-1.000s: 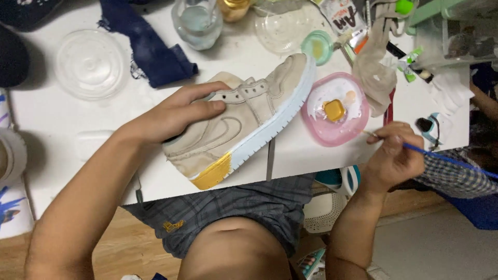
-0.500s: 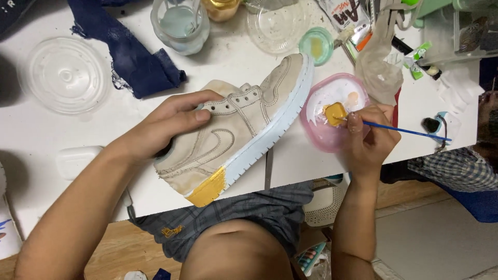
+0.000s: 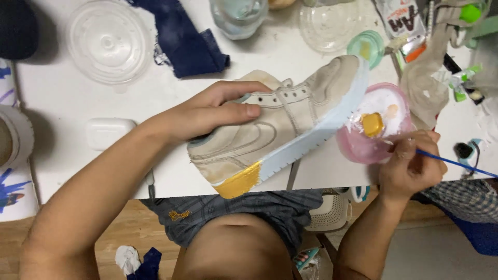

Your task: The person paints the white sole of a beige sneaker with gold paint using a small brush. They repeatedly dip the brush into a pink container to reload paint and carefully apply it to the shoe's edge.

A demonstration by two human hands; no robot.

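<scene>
Sneaker, beige high-top, pale-blue sole, gold-painted heel: lying sideways on white table, clasped at collar by left hand. Right hand pinches blue-handled brush at pink paint dish. Step, likely: loading gold paint; next stroke wants steady sole-edge control.

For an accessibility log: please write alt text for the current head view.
The left hand steadies a beige high-top sneaker with a gold-painted heel on a white table, while the right hand dips a blue-handled brush into a pink dish holding gold paint.

white table, navy cloth, clear lid, pink dish
</scene>
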